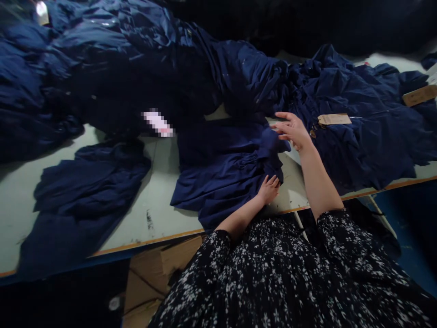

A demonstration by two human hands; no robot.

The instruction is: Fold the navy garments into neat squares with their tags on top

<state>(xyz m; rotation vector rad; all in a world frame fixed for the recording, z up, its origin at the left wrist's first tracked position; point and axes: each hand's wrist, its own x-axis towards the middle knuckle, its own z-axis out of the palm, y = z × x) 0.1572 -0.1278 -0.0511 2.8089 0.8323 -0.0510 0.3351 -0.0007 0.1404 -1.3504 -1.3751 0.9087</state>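
While the left hand [268, 190] rests on a heap of dark blue cloth [225, 175], three more dark blue heaps lie around it on one long table [150, 214]. That makes four heaps, and the hands are at the one in the middle. The left fingers are a little bent and lie on the cloth, but I cannot tell if they pinch it. The right hand [293, 132] is up at the far side of the heap, with its fingers spread wide open, and it holds nothing. One brown paper tag [334, 119] lies just beside those fingers, on the right heap [355, 141]. A second tag [419, 94] lies further right, and a third tag [43, 12] is far off at the top left, past the big back heap [102, 50]. The left heap [82, 200] lies alone on the table. Two black sleeves [355, 241] with small white flowers cover the arms, and brown cardboard [150, 282] lies on the floor below the table.
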